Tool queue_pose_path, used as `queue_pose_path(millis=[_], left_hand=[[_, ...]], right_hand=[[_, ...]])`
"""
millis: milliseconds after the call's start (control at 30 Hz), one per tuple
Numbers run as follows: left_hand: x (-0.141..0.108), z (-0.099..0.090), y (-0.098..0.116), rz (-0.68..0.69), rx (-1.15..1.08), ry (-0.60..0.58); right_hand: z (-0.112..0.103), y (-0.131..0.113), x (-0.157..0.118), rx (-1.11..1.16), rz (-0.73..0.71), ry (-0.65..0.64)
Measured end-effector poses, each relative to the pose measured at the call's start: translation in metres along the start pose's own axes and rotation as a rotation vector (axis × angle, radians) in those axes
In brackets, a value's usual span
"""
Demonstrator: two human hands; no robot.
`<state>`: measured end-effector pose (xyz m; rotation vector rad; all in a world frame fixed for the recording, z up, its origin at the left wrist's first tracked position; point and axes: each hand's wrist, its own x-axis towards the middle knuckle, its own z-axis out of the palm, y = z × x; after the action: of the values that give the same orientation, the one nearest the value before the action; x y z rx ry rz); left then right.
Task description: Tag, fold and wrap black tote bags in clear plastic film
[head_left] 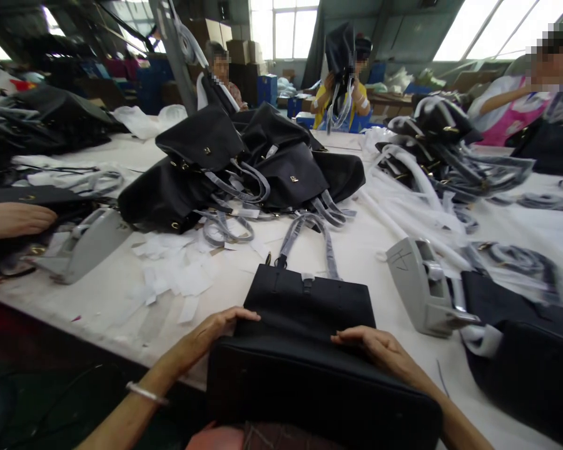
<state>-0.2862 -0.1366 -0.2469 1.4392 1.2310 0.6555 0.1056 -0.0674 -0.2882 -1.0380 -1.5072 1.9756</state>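
Note:
A black leather handbag (pixel 300 369) lies on the white-covered table right in front of me, its near end overhanging the table edge toward my body. My left hand (pixel 211 331) grips the bag's left side. My right hand (pixel 370 347) lies across its upper right edge, fingers curled over the leather. The bag's two handles (pixel 307 240), wrapped in grey-clear plastic, stretch away from me across the table. A small metal buckle sits at the bag's top flap (pixel 308 281).
Grey tape dispensers (pixel 84 245) (pixel 422 287) stand to either side, with paper scraps (pixel 178 272) on the table (pixel 89 306) at left. Piled black bags (pixel 234 165) fill the middle. A co-worker's hand (pixel 14 220) rests at far left; other people work beyond.

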Motion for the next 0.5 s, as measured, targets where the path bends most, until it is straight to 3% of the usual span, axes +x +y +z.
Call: queue_pose_path(millis=[100,200,333,500], left_hand=[[-0.028,0.011,-0.008,0.001,-0.018,0.036],[-0.040,0.017,-0.008,-0.037,0.016,0.031],[-0.031,0.025,-0.009,-0.102,0.053,0.150],[-0.021,0.035,-0.020,-0.046,-0.045,0.251]], right_hand=[[-0.002,0.012,-0.016,0.163,0.044,0.078],[-0.004,0.022,-0.036,0.269,0.108,0.218],[-0.006,0.032,-0.055,0.245,0.157,0.329],[-0.005,0.035,-0.055,0.181,0.163,0.365]])
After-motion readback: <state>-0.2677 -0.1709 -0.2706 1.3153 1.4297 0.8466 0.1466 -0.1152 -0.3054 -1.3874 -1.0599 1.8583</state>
